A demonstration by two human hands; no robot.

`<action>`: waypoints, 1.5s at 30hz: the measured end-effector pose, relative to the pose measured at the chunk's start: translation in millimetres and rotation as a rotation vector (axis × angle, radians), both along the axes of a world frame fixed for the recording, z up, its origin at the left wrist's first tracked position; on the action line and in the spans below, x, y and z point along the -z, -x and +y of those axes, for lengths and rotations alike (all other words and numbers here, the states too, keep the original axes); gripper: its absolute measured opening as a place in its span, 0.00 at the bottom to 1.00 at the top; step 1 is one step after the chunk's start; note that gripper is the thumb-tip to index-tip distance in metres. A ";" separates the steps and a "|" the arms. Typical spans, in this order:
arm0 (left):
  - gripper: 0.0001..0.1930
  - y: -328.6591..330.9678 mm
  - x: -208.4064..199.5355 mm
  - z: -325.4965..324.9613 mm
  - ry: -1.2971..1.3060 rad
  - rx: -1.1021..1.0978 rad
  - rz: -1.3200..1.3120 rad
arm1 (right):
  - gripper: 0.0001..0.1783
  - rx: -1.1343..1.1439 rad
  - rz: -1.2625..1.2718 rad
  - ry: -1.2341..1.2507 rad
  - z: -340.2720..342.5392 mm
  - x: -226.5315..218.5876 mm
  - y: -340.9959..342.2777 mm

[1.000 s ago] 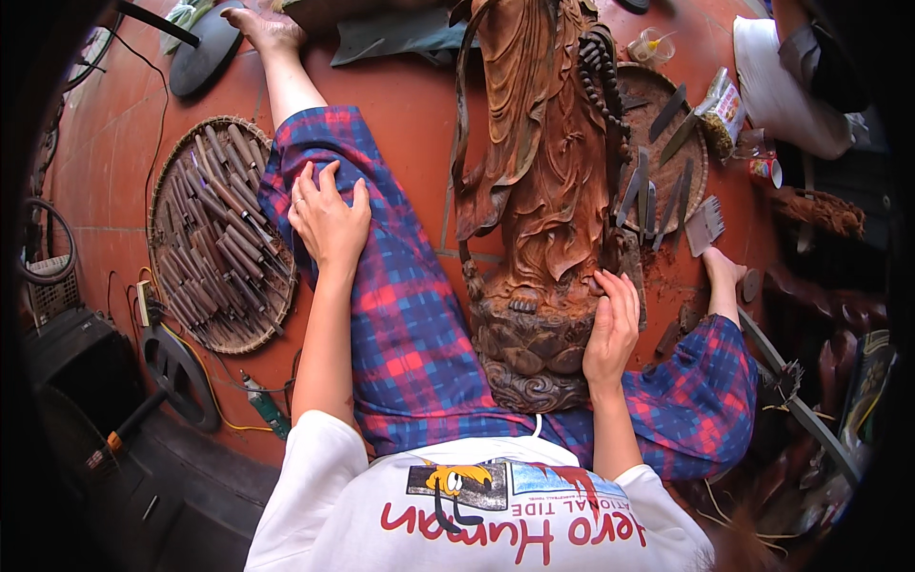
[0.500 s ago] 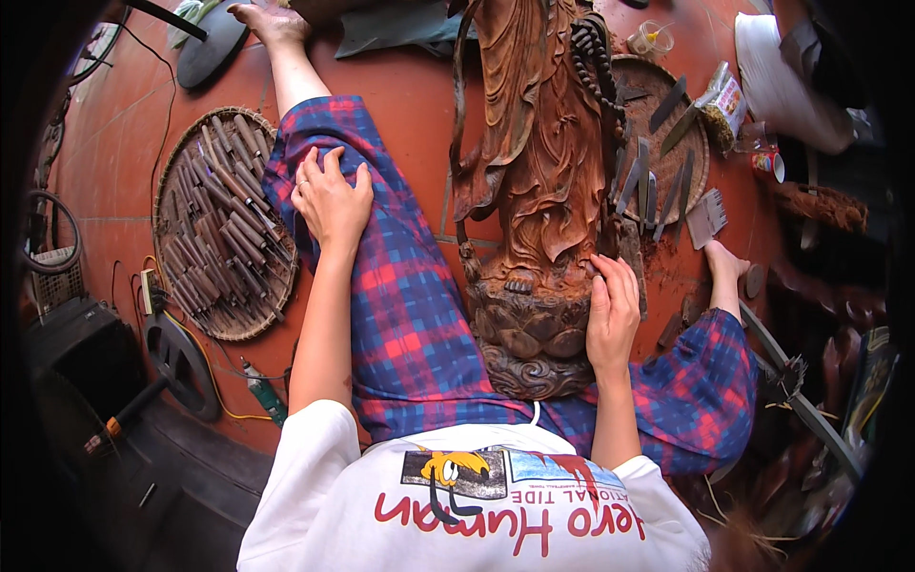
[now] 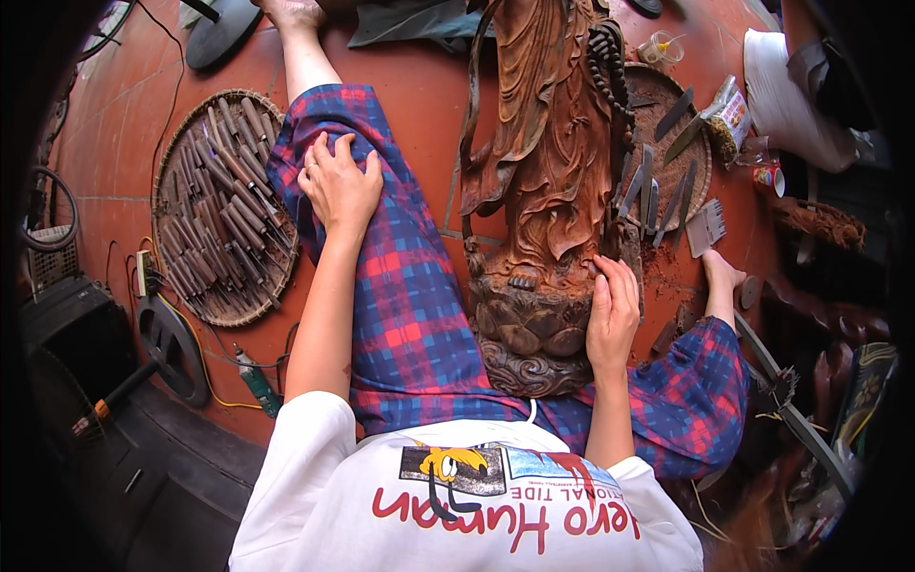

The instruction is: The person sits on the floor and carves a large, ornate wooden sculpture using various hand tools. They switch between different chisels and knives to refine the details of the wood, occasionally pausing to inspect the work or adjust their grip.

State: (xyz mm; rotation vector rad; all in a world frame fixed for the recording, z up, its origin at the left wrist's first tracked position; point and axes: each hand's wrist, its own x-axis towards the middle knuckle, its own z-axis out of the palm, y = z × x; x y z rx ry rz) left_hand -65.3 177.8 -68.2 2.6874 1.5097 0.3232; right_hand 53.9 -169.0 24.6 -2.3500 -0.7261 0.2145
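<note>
A carved wooden statue (image 3: 548, 181) in draped robes stands between my legs, its top cut off by the view's upper edge. Its base (image 3: 534, 329) is carved with petals and swirls. My right hand (image 3: 613, 315) rests along the base's right side, its fingers stretched out and their tips against the wood near the robe's hem. Over on my left knee, on checked trousers (image 3: 405, 305), lies my left hand (image 3: 341, 186) with its fingers loosely spread and nothing in it. Beside that knee, a round woven tray (image 3: 172, 286) carries many wooden-handled carving tools (image 3: 229, 205).
Right of the statue, a second woven tray (image 3: 703, 181) holds flat metal files (image 3: 679, 114). A brush (image 3: 706, 227), a plastic bag (image 3: 730, 119) and a paper cup (image 3: 769, 179) are near it. At left are a green power tool (image 3: 255, 383), a cord and a dark round stand (image 3: 176, 353).
The whole view has shifted slightly, so the trays and the statue's upper part sit a little differently in it. Both hands stay at the same places on the knee and the base.
</note>
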 end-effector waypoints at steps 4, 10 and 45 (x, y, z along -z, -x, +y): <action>0.23 -2.6 2.5 0.3 -0.007 0.012 -0.015 | 0.16 0.016 -0.014 -0.016 -0.7 4.6 0.6; 0.23 -5.7 5.4 -1.2 -0.024 0.015 -0.012 | 0.17 0.027 -0.012 -0.030 -1.9 7.5 1.5; 0.20 4.5 6.9 5.2 -0.052 0.045 -0.014 | 0.12 0.253 -0.114 0.852 -22.5 133.3 -205.2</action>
